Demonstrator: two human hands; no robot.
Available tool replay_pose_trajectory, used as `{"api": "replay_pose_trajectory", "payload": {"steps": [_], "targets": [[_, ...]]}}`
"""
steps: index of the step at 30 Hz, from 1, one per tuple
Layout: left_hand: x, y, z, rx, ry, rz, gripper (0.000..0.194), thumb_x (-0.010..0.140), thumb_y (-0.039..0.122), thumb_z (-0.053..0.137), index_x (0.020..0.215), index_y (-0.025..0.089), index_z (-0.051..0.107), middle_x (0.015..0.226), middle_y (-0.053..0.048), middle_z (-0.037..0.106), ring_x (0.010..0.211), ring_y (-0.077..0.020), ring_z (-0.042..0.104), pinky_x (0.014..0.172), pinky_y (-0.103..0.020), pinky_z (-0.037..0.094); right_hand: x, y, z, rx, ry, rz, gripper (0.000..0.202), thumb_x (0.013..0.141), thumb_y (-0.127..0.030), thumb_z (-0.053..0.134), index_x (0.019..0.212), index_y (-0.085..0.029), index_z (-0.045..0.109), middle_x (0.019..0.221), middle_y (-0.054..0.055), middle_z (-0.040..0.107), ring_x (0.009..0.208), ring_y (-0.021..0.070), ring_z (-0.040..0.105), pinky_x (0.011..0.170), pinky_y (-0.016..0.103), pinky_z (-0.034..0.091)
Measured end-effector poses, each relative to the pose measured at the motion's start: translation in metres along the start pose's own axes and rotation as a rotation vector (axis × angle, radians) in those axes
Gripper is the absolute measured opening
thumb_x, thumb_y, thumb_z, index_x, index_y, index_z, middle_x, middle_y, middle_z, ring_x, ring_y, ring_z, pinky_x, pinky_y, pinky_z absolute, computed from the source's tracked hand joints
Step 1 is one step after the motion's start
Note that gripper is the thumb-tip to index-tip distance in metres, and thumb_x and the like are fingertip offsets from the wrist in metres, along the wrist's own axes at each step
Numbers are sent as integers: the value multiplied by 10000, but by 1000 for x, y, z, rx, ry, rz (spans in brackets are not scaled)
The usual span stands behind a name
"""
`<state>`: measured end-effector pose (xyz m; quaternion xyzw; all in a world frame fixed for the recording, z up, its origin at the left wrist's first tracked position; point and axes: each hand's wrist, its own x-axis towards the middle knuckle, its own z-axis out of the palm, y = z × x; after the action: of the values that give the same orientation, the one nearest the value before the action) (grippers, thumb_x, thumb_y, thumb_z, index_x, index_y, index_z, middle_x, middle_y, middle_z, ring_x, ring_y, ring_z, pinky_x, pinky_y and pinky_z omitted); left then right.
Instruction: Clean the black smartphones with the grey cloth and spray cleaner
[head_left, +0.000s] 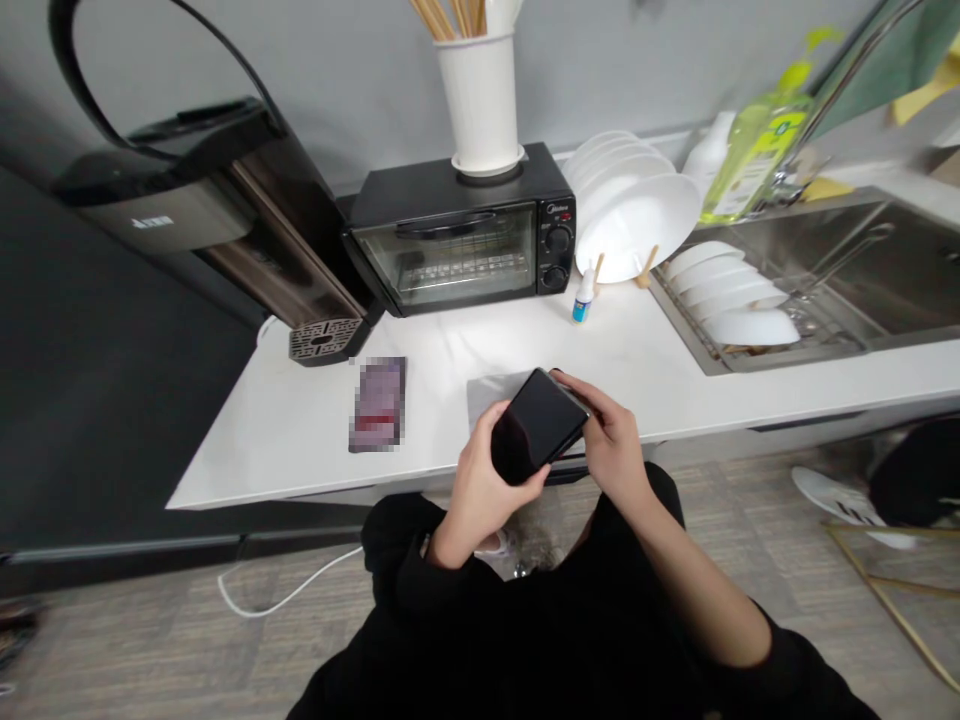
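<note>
A black smartphone (pixel 538 425) with a dark screen is held tilted above the counter's front edge. Around its left side and lower corner, my left hand (pixel 487 488) is closed, thumb along the bottom. My right hand (pixel 609 432) grips the phone's upper right edge, its fingers partly hidden behind it. Beneath the phone a flat greyish patch (pixel 486 394) shows on the counter; I cannot tell what it is. To the left lies a blurred-out, purplish phone-shaped object (pixel 379 405), apart from both hands.
On the white counter (pixel 300 440) stand a water dispenser (pixel 247 210), a toaster oven (pixel 461 245) topped by a white utensil holder (pixel 480 100), and a small bottle (pixel 583 295). White plates (pixel 637 215), a green soap bottle (pixel 757 150) and a sink (pixel 885 240) with bowls (pixel 739 290) are right.
</note>
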<state>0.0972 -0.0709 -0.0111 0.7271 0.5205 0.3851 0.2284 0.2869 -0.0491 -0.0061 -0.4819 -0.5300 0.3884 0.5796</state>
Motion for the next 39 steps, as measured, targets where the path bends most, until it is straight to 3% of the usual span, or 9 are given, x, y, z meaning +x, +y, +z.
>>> {"api": "replay_pose_trajectory", "payload": {"steps": [3,6,8,12,16,21,32,36,39], "targets": [[24,3,-9,-131,88,52,793,907,311,716,1548,260,252,1446,-160,593,1317,-273,667,1110,-451,570,11,16,-17,4,126,72,321,1010,-368,581,1256,-296,773,1135,44,812,879,210,723,851,379,597],[65,-4,-28,-207,62,114,762,936,382,685,1545,284,239,1384,-132,606,1162,-228,712,1010,-415,611,23,36,-35,-32,208,67,315,1011,-424,587,1216,-257,759,1073,58,805,822,190,674,792,339,555],[98,-16,-40,-127,32,146,808,885,395,748,1542,256,300,1413,-136,584,1277,-260,642,1055,-431,582,29,47,-43,-54,214,59,322,1005,-444,588,1199,-249,755,1063,58,799,828,188,672,786,329,543],[162,-51,-46,222,-215,238,757,808,371,807,1490,200,528,1378,-101,550,1324,-281,571,1181,-454,478,32,57,-44,-29,105,105,344,998,-466,574,1202,-247,746,1005,43,787,736,174,660,691,312,537],[205,-83,-36,297,-525,240,751,775,418,809,1451,155,617,1261,-94,582,1220,-290,607,1179,-459,472,32,55,-42,23,119,124,339,973,-474,605,1169,-242,755,964,35,775,706,169,655,659,305,533],[230,-106,-30,260,-591,233,820,748,481,819,1470,154,608,1354,-106,582,1323,-306,558,1245,-477,402,33,54,-44,24,108,134,346,971,-471,602,1173,-236,756,939,27,758,702,167,668,664,304,534],[219,-110,-29,238,-489,200,786,828,454,806,1502,122,576,1566,-176,544,1527,-359,409,1328,-552,229,34,58,-45,-28,82,115,345,991,-467,569,1196,-236,722,993,43,784,749,189,721,670,319,551],[147,-63,-35,186,-360,214,787,992,509,647,1655,182,380,1707,-163,389,1593,-323,354,1339,-500,244,32,53,-43,24,109,111,335,977,-479,627,1193,-236,710,1044,59,798,795,191,735,705,320,569],[71,-28,-33,196,-379,219,1129,856,595,817,1728,308,160,1771,-125,257,1617,-349,324,1298,-481,358,25,44,-23,130,87,149,406,973,-535,652,1263,-250,658,1172,76,787,850,190,754,749,328,604]]}}
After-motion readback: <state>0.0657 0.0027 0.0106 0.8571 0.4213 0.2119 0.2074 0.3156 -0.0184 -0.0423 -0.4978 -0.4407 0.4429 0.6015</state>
